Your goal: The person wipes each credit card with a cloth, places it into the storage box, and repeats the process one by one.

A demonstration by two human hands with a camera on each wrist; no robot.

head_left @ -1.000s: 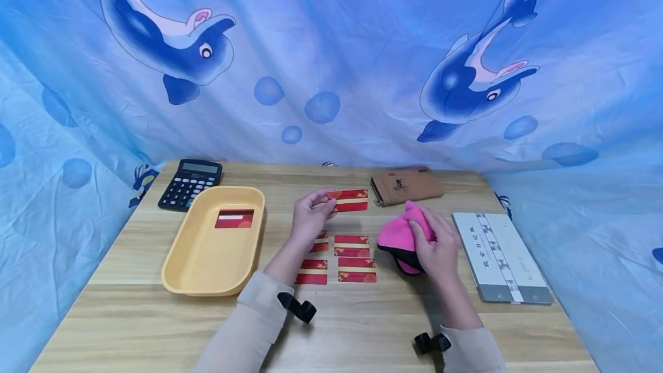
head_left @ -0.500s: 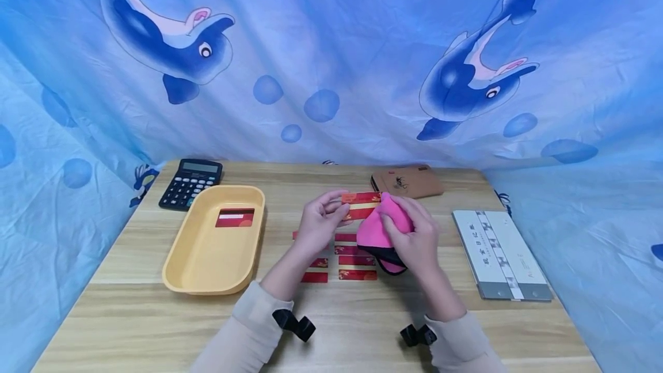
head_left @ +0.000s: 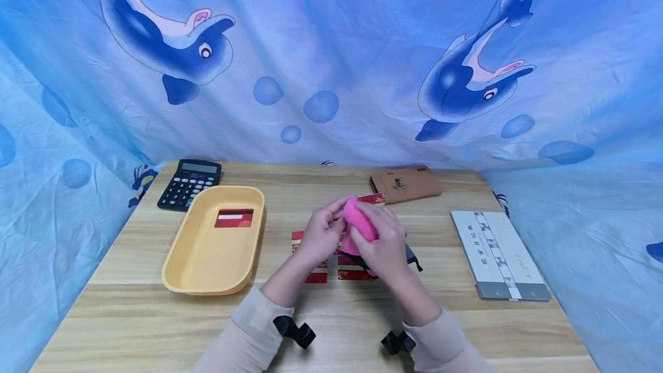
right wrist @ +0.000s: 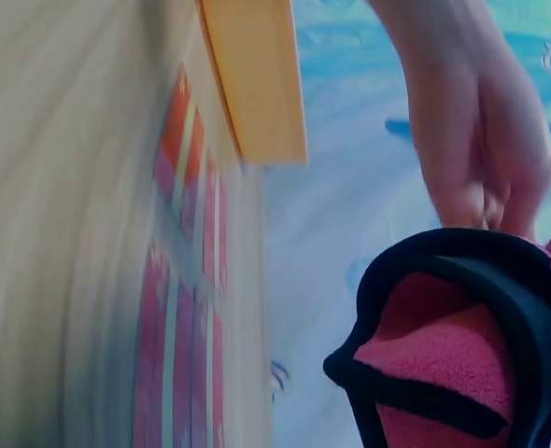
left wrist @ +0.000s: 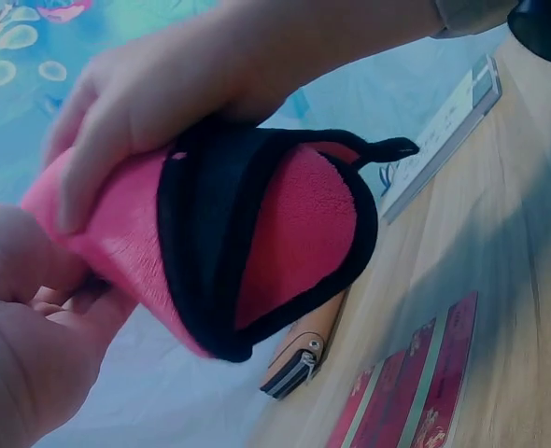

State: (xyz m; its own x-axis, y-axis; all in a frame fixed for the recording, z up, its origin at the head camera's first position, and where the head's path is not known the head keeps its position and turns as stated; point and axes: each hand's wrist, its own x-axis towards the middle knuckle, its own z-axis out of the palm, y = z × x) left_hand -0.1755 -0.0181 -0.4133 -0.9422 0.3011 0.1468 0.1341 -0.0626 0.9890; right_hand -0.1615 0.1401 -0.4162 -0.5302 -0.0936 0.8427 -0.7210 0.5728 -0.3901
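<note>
Tray [head_left: 209, 261] sat on tabletop's [head_left: 129, 335] L side w/ one card [head_left: 234, 219] in it, calculator [head_left: 190, 184] just behind. Laid-out cards [head_left: 317, 277] were ctr, pouch [left wrist: 215, 233] above 'em (another card [head_left: 374, 198] stuck out behind it). Wallet [head_left: 406, 183] lay back R, ledger [head_left: 498, 255] far R, curtain [head_left: 357, 39] behind everything.

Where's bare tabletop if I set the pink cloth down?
Free: table between right hand and white-and-grey book; front-left, nearer than the yellow tray; back, between calculator and brown wallet. Crowded: centre, where left hand and pink cloth hang over red cards.
</note>
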